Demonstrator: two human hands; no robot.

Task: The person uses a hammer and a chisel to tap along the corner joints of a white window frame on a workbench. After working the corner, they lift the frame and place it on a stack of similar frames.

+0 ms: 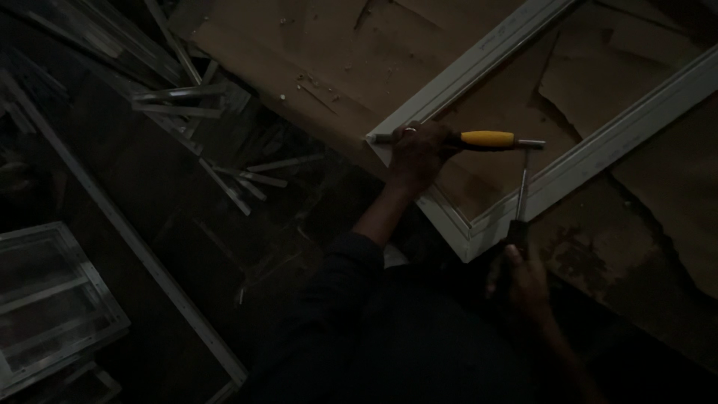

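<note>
The white frame [479, 224] lay flat on a brown board [314, 52], one of its corners pointing toward the person. From that near corner one rail ran up and left to the frame's left corner, and another ran up and right toward the picture's right edge. The left hand [415, 153] rested on the left corner of the frame, fingers curled around a yellow-handled tool [486, 138] that lay across the frame's opening, its metal end [532, 143] pointing toward the right rail. The hand covered the tool's other end, and a short grey stub [380, 138] stuck out just past the frame's left corner. The right hand [523, 280] was below the near corner, just off the frame, closed around the dark handle of a second tool [521, 202]. That tool's thin shaft rose from the hand, crossed the right rail, and its tip came up just under the metal end of the yellow-handled tool; whether the two touched could not be told in the dim light. To the left of the board, loose metal strips [224, 168] lay scattered on the dark floor, well apart from both hands. A long metal bar [134, 239] ran diagonally there, and a grey framed panel [52, 299] sat near the lower left corner of the view.
</note>
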